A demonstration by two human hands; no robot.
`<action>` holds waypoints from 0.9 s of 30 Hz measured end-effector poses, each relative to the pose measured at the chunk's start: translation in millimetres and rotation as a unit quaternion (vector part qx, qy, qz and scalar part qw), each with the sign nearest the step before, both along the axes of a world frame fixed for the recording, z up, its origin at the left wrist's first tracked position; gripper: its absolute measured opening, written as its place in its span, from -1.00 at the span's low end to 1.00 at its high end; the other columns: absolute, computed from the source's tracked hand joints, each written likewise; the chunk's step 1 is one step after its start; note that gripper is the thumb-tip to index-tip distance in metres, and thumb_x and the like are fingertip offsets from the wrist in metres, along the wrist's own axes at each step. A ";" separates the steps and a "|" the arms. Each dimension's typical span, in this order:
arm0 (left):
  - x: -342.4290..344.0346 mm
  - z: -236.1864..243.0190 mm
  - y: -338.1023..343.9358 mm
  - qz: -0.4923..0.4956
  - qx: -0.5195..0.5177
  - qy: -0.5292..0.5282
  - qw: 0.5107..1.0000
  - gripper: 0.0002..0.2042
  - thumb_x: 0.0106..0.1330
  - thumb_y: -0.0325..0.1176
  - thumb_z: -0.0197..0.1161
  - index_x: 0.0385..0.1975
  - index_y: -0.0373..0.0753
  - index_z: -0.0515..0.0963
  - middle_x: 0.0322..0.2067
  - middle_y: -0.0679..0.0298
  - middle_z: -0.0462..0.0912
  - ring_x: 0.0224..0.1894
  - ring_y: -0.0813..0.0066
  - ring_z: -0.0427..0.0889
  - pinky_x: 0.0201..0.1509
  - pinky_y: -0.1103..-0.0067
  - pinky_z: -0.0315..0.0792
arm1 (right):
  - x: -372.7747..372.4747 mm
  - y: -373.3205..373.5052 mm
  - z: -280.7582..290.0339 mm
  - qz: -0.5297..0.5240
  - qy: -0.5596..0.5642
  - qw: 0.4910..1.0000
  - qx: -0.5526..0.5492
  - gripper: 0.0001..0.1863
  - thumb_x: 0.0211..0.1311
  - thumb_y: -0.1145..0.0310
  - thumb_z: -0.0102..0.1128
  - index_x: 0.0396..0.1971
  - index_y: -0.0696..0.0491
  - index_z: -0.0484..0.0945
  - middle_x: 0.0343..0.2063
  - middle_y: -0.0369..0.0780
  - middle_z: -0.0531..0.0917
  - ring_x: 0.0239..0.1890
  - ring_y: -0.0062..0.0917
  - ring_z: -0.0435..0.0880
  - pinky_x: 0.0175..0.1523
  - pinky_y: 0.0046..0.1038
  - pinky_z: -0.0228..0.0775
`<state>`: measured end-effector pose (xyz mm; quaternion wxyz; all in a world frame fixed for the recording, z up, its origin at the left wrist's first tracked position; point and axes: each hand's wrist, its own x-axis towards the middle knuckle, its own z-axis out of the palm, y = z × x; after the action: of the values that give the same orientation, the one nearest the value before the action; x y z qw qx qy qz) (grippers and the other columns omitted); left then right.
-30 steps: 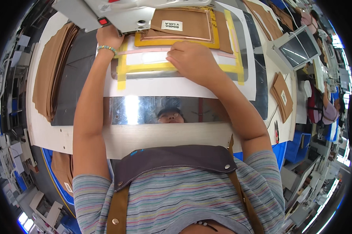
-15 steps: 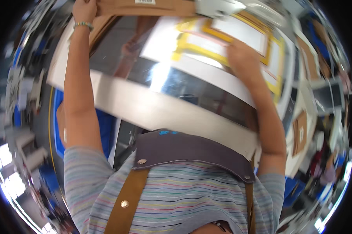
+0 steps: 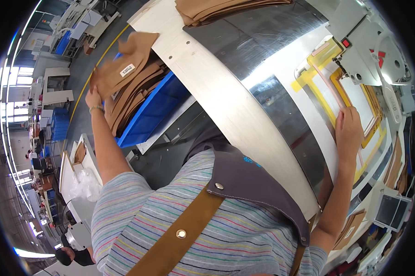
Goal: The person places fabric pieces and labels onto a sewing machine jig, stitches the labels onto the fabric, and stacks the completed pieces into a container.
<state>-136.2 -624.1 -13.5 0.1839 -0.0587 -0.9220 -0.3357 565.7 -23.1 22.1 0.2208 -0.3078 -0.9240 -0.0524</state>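
At the far left my left hand [image 3: 93, 97] grips the edge of a brown fabric piece [image 3: 124, 64] with a white label. The piece is bent and slightly blurred, above a blue bin [image 3: 147, 122] filled with a stack of similar brown pieces [image 3: 136, 92]. On the right, my right hand [image 3: 348, 124] has its fingers curled at the edge of a yellow-bordered frame [image 3: 369, 138], which lies on a white sheet edged with yellow tape [image 3: 331, 108]. The head of a sewing machine [image 3: 361, 55] stands over the frame's far end.
A shiny metal tabletop [image 3: 281, 101] with a pale edge board [image 3: 230, 106] runs diagonally before me. More brown pieces [image 3: 226, 8] lie at its far end. A dark-screened panel [image 3: 392, 211] is at the right. Another person [image 3: 74, 255] is at lower left.
My view has turned left. My left hand has moved from the brown pieces on the tabletop to the blue bin, with a labelled brown piece in it. My right hand stays by the frame.
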 end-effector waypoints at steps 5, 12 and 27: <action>17.6 -36.2 -88.4 0.097 -0.003 -0.168 0.981 -0.62 0.44 -0.13 0.32 0.04 -0.31 0.76 -0.06 -0.06 0.83 -0.08 0.03 0.81 0.09 0.28 0.60 | 2.7 0.4 -1.5 0.007 0.019 1.000 -0.019 -0.89 0.49 0.43 0.24 -0.11 0.13 0.65 -0.10 -0.12 0.69 -0.10 -0.17 0.73 0.00 -0.27 0.58; 61.4 -38.7 -16.6 0.226 -0.338 -0.200 0.892 -0.52 0.37 -0.09 0.38 0.20 -0.21 0.65 0.09 -0.03 0.76 0.05 -0.08 0.77 0.20 0.16 0.60 | 3.3 -11.3 20.1 -0.020 -0.007 0.998 -0.055 -0.86 0.46 0.41 0.27 -0.14 0.14 0.72 -0.12 -0.18 0.72 -0.09 -0.20 0.74 0.01 -0.29 0.60; 323.7 75.8 481.4 -0.666 0.128 -0.191 0.709 -0.73 0.62 -0.33 0.20 0.14 -0.32 0.68 0.09 0.23 0.78 0.09 0.49 0.74 0.15 0.57 0.57 | 12.4 10.2 8.9 0.036 0.131 0.990 0.034 -0.90 0.11 0.51 0.42 -0.39 0.06 0.65 -0.34 -0.28 0.68 -0.32 -0.37 0.72 -0.27 -0.37 0.60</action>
<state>187.5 -142.6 62.3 -0.2619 -0.5682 -0.6070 -0.4901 578.2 -12.9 30.9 0.3517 -0.2707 -0.8954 -0.0352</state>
